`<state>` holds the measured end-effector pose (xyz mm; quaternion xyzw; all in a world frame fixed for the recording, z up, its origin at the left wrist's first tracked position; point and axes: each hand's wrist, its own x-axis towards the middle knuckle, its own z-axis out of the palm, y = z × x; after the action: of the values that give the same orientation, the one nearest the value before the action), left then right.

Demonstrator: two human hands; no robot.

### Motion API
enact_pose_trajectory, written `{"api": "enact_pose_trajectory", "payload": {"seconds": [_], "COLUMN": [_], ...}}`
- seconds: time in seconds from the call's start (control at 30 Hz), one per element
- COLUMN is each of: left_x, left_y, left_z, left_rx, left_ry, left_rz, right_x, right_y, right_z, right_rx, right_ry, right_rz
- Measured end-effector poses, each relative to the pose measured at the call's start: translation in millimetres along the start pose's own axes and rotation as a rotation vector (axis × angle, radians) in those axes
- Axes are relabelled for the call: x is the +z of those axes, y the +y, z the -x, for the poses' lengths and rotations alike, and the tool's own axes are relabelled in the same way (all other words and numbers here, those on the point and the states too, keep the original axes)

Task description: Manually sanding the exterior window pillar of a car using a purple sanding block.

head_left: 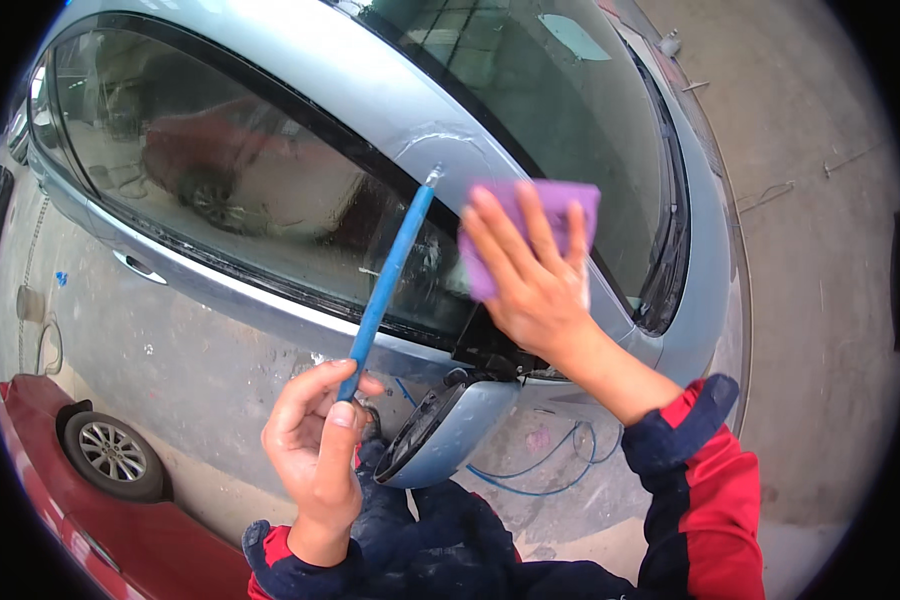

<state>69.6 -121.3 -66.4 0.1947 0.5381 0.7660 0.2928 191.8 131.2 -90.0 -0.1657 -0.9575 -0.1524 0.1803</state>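
My left hand [322, 432] pinches a thin blue hose [391, 275] between thumb and fingers. The hose slants up and to the right, and its tip is over the wet pillar of a light blue car [375, 95]. What looks like clear water is at the tip, with a wet arc around it on the paint. My right hand [540, 280] lies with fingers spread over a purple pad [483, 265], pressing it on the pillar between the side window and the windshield [580, 130]. The fingers are slightly blurred.
Below my hands the car's side mirror [450, 430] juts out. A looped blue hose [550, 487] lies on the floor near my legs. At lower left stands a red car [40, 440]. Across the windshield's base are black wipers [670, 250].
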Motion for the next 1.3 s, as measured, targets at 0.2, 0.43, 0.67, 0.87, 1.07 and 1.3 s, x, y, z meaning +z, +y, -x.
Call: {"api": "enact_pose_trajectory", "payload": {"seconds": [0.2, 0.43, 0.67, 0.87, 1.07, 1.3], "left_x": [-4.4, -18.8, -27.3, -37.1, -37.5, -31.1], "left_y": [18.4, 29.2, 35.8, 38.5, 28.2, 30.7], "left_z": [-9.5, -33.0, -39.7, -47.5, -47.2, -49.2], "left_rx": [0.107, 0.110, 0.050, 0.076, 0.038, 0.069], "left_ry": [0.052, 0.054, -0.049, 0.032, -0.043, -0.045], "left_rz": [-0.086, -0.043, 0.036, -0.033, -0.054, -0.053], "right_x": [-13.2, -12.5, -13.9, -21.1, -11.0, -9.2], "right_y": [0.2, -31.9, -0.8, -28.8, -28.0, -3.4], "right_z": [2.8, -81.5, -5.2, -65.1, -56.1, -24.5], "right_rx": [-0.009, -0.065, -0.001, -0.053, -0.016, -0.047], "right_ry": [-0.031, 0.045, -0.050, -0.019, -0.049, -0.041], "right_rz": [0.090, -0.030, 0.115, 0.057, -0.070, 0.054]}}
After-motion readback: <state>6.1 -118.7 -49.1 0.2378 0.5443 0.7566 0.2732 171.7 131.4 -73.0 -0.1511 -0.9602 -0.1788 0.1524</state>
